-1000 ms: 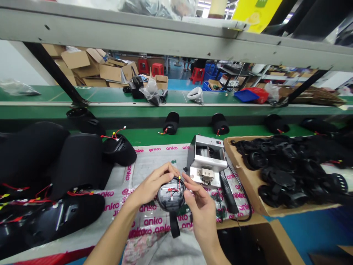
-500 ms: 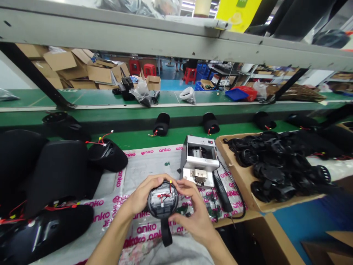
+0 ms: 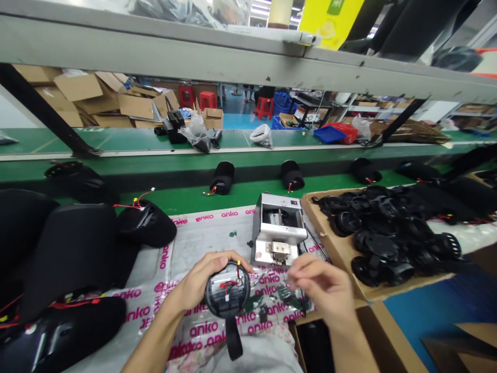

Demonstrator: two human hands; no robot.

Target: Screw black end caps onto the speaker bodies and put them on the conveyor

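My left hand (image 3: 204, 282) is closed round the side of a round black housing (image 3: 229, 305), tilted so that its end faces me. Red wires with a small white connector lie across that end, and a yellow connector shows at its upper rim. A black strap (image 3: 233, 339) hangs from the housing toward my lap. Apart from it, to the right, my right hand (image 3: 324, 285) has its fingers curled together in front of the silver machine (image 3: 281, 228). Whatever those fingers may hold is hidden. The black-handled tool beside the machine is covered by this hand.
Black fabric-covered cylinders (image 3: 77, 248) with red wires crowd the left. A cardboard tray (image 3: 345, 269) of black plastic parts stands at right, above an open carton (image 3: 382, 331). Printed plastic sheeting (image 3: 202, 233) covers the bench. More cylinders (image 3: 222, 177) line the green surface behind. A shelf beam (image 3: 233, 57) crosses overhead.
My right hand has left the housing and moved right, in front of the machine, its fingers curling. My left hand keeps the housing in nearly the same place.
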